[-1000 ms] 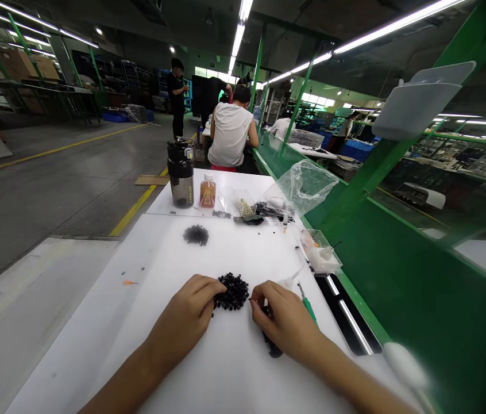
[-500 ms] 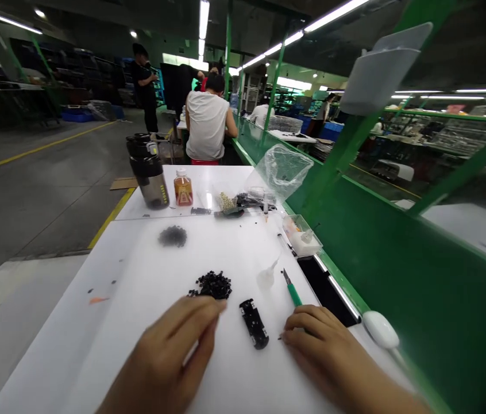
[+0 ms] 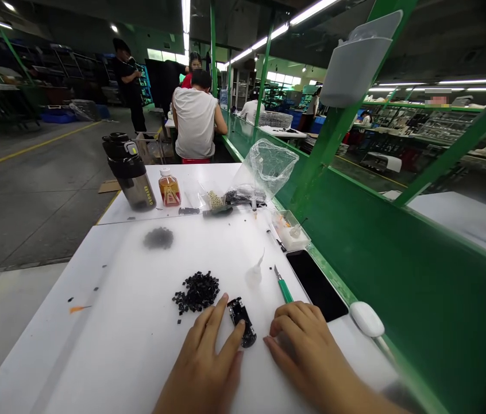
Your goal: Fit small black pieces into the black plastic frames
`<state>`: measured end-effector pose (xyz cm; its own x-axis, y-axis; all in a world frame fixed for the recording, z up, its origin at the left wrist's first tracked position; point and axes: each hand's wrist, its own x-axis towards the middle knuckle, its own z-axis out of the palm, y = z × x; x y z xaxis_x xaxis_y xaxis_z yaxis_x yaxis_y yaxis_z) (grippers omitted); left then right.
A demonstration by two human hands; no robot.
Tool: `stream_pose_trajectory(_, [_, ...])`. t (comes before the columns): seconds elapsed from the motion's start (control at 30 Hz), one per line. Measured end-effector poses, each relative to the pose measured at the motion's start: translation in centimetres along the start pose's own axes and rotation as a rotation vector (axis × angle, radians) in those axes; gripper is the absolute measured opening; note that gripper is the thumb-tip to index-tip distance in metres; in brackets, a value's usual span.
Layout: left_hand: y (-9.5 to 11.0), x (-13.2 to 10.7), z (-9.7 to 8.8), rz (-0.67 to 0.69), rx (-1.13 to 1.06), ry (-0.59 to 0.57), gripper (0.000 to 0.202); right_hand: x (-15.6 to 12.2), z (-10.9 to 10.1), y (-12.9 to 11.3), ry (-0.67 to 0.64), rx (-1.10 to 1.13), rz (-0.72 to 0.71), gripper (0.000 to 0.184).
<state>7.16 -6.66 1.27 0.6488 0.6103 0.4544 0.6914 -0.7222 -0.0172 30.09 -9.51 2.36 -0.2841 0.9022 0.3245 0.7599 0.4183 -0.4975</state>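
the left hand (image 3: pixel 202 368) lies on the white work surface (image 3: pixel 109 322) with its fingers spread wide, and two fingertips (image 3: pixel 238 340) touch the lower left side of a black plastic part (image 3: pixel 242 322); i cannot tell whether they are gripping it or only steadying it. the part lies flat, dotted with small holes, just in front of a pile of small black pieces (image 3: pixel 195 291), with a few loose ones scattered at the pile's edge. the right hand (image 3: pixel 307 359) rests on the surface just to the right of the part, its fingers loosely curled and holding nothing. a green-handled craft knife (image 3: pixel 284 291) lies near those fingers, beside a black phone (image 3: pixel 316 284) lying face up, and a white mouse (image 3: pixel 366 319) sits further right. a small plastic squeeze bottle (image 3: pixel 255 275) lies between the part and the back of the table. further off are a round smudge of tiny black bits (image 3: pixel 158 237), a small plastic box (image 3: pixel 290 230), a crumpled plastic bag (image 3: pixel 266 167), a large drink bottle (image 3: pixel 130 172) and a small bottle of orange liquid (image 3: pixel 169 188). an orange scrap (image 3: pixel 78 309) lies near the left edge. beyond the table, a co-worker in a white sleeveless top (image 3: pixel 195 122) sits at the green bench (image 3: pixel 243 144).
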Motion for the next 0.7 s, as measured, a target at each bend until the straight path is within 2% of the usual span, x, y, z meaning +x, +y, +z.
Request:
stream_pose_trajectory(0.17, [0.0,0.2,-0.2,-0.017,-0.053,-0.002,0.035,-0.3,-0.7,-0.2,-0.014,0.083,-0.027,0.012])
stream_pose_trajectory(0.33, [0.2,0.3,-0.2,-0.037,-0.166,-0.018,0.031,-0.4,-1.3,-0.2,-0.071,0.148,0.056,0.016])
stream_pose_trajectory(0.5, [0.4,-0.2,0.0,-0.058,-0.265,-0.040,0.037,-0.2,-0.5,-0.6,0.035,0.103,0.012,0.014])
stream_pose_trajectory(0.7, [0.4,-0.1,0.0,-0.059,-0.421,-0.008,0.045,-0.3,0.5,-1.1,0.052,0.089,-0.062,0.015])
